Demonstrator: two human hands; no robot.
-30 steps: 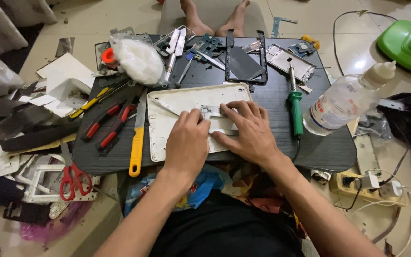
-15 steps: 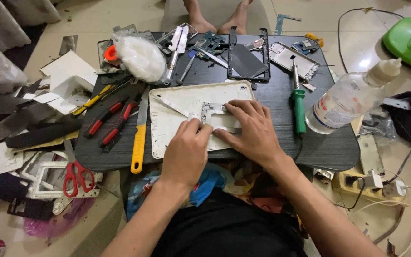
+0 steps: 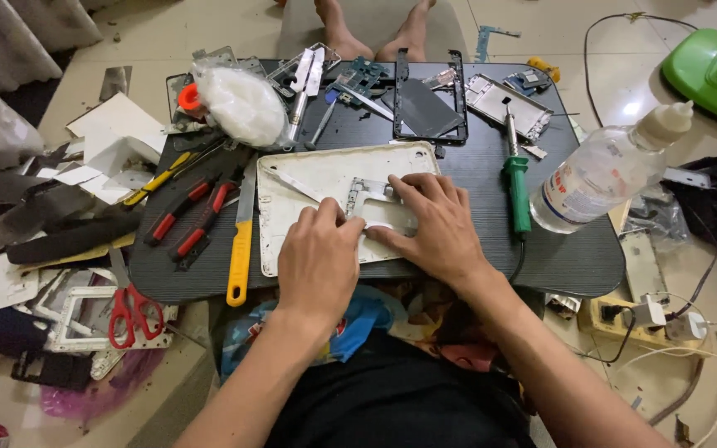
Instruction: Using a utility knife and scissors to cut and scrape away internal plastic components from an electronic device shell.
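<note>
A white tablet back cover [image 3: 309, 178] lies inner side up near the front edge of the dark surface [image 3: 475, 166], and both hands rest on it. The left hand [image 3: 319, 259] lies palm down on the cover's lower middle, fingers together and curled slightly, fingertips pressing beside a small metal bracket [image 3: 368, 192] fixed inside the cover; it clamps nothing. The right hand [image 3: 433, 224] lies flat on the cover's right part, fingers spread, thumb pointing toward the left hand and touching the cover just below the bracket; it too grips nothing.

Just left of the cover lies a yellow-handled knife [image 3: 241, 241], and further left of the cover two red-handled pliers [image 3: 188, 216]. Right of the cover, a green-handled soldering iron [image 3: 516, 187] lies lengthwise, and beyond that a clear plastic bottle [image 3: 603, 174] with a white nozzle lies tilted at the surface's right edge. Behind the cover sit a black phone frame [image 3: 429, 99] and a white plastic wad [image 3: 242, 104]. Red-handled scissors [image 3: 130, 307] lie on the floor, well left of the cover.
</note>
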